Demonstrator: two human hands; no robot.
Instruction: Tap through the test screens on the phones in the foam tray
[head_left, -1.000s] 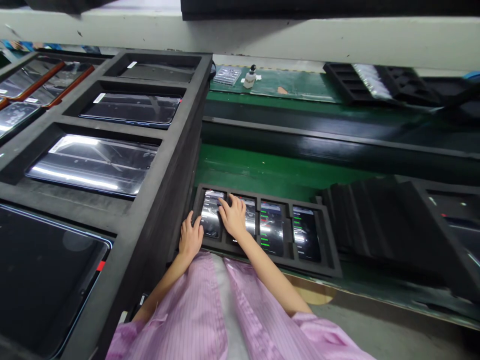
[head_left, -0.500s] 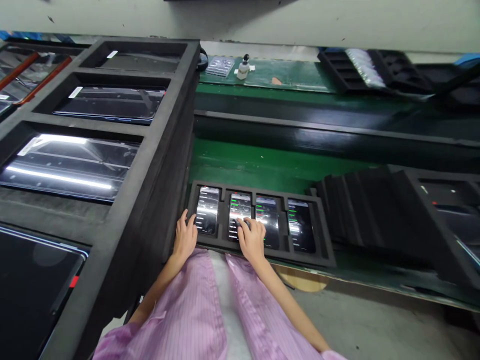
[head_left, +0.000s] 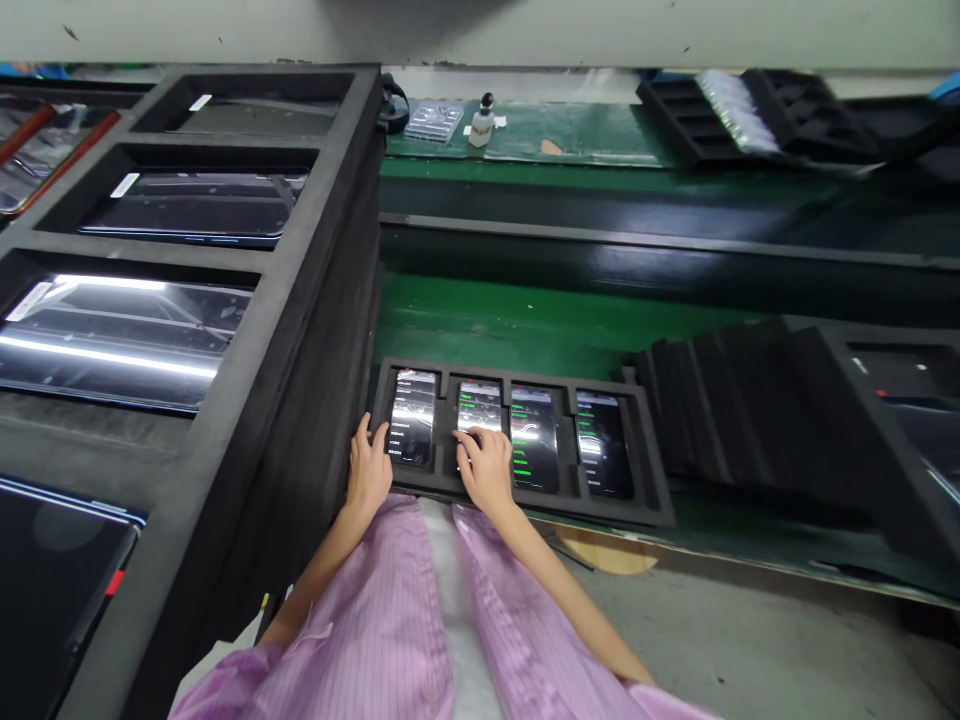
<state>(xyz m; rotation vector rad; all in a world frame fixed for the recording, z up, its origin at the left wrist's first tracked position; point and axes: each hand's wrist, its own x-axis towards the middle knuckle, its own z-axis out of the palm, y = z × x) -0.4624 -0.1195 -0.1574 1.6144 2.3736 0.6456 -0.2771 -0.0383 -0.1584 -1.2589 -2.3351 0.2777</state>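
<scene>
A black foam tray (head_left: pixel 654 455) lies in front of me with several lit smartphones in its slots, their screens showing lines of text. My right hand (head_left: pixel 486 466) reaches over the second smartphone (head_left: pixel 480 397) from the left, fingers apart and holding nothing; its fingertips are at the screen and the palm covers the lower part. My left hand (head_left: pixel 370 468) rests at the tray's left end, next to the leftmost smartphone (head_left: pixel 412 418), with its fingers spread. Green lines show on the third smartphone (head_left: pixel 534 440) and on the rightmost smartphone (head_left: pixel 602 445).
A tall stack of black foam trays (head_left: pixel 289 300) with larger phones stands close on my left. More foam trays (head_left: pixel 712 410) are stacked on the right. Across the green bench (head_left: pixel 487 310) run dark rails (head_left: pixel 600 240); a small bottle (head_left: pixel 482 122) stands behind them.
My right hand has shifted slightly left, uncovering more of the third smartphone's screen. My left hand stays at the tray's left end. The view has shifted a little.
</scene>
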